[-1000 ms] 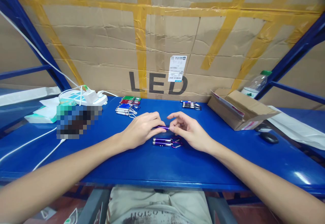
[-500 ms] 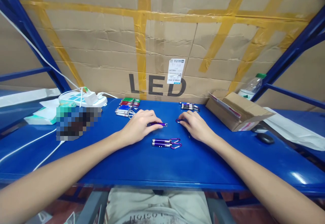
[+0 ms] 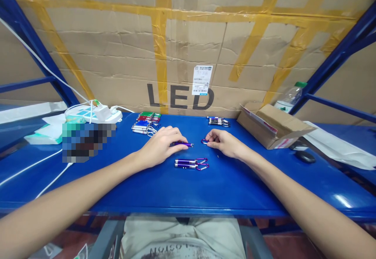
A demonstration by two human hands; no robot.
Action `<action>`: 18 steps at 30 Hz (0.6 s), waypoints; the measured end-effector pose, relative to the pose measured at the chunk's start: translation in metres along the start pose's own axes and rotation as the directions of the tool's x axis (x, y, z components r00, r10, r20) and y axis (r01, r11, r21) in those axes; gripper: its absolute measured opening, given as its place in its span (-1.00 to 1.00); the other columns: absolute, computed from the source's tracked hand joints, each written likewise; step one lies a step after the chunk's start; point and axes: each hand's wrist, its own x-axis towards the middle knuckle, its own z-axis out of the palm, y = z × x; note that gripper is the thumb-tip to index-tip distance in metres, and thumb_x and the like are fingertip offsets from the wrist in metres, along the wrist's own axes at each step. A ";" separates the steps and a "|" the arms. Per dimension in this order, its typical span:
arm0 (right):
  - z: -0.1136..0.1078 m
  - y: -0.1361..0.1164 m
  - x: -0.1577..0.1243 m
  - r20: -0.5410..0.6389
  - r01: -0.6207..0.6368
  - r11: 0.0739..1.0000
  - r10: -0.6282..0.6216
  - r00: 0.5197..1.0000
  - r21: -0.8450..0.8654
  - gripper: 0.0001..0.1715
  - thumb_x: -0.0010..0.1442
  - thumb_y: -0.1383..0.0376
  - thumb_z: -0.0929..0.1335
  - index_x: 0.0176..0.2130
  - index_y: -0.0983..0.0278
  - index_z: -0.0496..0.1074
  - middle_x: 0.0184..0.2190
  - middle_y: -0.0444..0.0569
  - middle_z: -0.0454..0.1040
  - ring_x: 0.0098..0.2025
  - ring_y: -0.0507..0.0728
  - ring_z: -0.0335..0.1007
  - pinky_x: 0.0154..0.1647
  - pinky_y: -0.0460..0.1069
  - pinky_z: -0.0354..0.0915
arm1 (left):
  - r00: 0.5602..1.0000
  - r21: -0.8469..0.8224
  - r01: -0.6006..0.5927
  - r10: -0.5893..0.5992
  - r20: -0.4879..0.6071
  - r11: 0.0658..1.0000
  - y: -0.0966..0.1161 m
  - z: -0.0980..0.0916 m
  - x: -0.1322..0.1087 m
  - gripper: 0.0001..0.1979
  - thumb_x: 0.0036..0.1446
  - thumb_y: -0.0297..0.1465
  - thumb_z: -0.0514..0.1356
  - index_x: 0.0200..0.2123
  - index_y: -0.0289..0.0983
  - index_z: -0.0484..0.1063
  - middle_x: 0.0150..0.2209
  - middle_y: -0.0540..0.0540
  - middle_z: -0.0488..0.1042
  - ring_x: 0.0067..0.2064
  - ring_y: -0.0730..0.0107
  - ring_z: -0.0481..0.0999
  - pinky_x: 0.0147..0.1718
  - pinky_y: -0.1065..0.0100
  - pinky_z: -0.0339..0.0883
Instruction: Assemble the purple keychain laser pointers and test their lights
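My left hand (image 3: 165,146) is closed over a small purple keychain flashlight (image 3: 188,145), whose end sticks out past the fingertips. Across a short gap, my right hand (image 3: 221,142) pinches a purple carabiner clip (image 3: 203,141) between thumb and fingers. The clip and that flashlight are apart. Below the hands lie two more purple flashlights (image 3: 184,166) side by side, each with a purple carabiner at its right end. A tiny loose piece (image 3: 217,156), too small to name, rests on the table under my right hand.
Green, red, blue and silver flashlights (image 3: 148,119) lie in rows back left; blue and black ones (image 3: 216,121) lie back right. An open cardboard box (image 3: 273,128), a black mouse (image 3: 304,156) and a bottle (image 3: 292,96) are right. A power strip (image 3: 114,115) with white cables is left.
My right hand has turned and shows its fingers more, and the carabiner shows more beyond its fingertips. My left hand keeps its hold on the flashlight. The whole view has shifted slightly.
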 end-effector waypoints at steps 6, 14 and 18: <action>-0.003 -0.002 -0.001 0.026 0.010 0.999 -0.011 1.000 0.043 -0.82 0.23 0.21 0.49 -0.20 0.26 0.53 -0.37 -0.11 0.50 -0.34 0.08 0.39 -0.32 -0.04 0.33 | 1.000 -0.001 -0.017 0.017 -0.008 1.000 0.000 0.000 0.000 -0.75 0.50 -0.21 0.24 0.00 -0.23 0.65 -0.09 -0.12 0.64 -0.06 0.20 0.53 0.01 0.19 0.33; -0.003 -0.010 -0.005 0.025 0.039 0.999 -0.039 0.999 0.027 -0.83 0.23 0.21 0.47 -0.27 0.23 0.45 -0.35 -0.10 0.52 -0.35 0.09 0.34 -0.29 -0.01 0.28 | 1.000 0.003 -0.002 0.002 0.013 1.000 0.001 -0.002 0.001 -0.73 0.51 -0.18 0.22 -0.01 -0.22 0.63 -0.07 -0.13 0.64 -0.04 0.19 0.54 0.03 0.18 0.35; 0.002 -0.016 -0.007 0.023 0.080 0.995 -0.082 0.996 0.054 -0.79 0.30 0.14 0.43 -0.19 0.24 0.49 -0.29 -0.05 0.56 -0.27 0.15 0.43 -0.22 0.03 0.32 | 0.998 0.010 0.036 -0.037 0.046 0.999 -0.002 0.000 -0.001 -0.72 0.52 -0.16 0.20 -0.01 -0.23 0.59 -0.06 -0.12 0.63 -0.03 0.18 0.52 0.04 0.18 0.34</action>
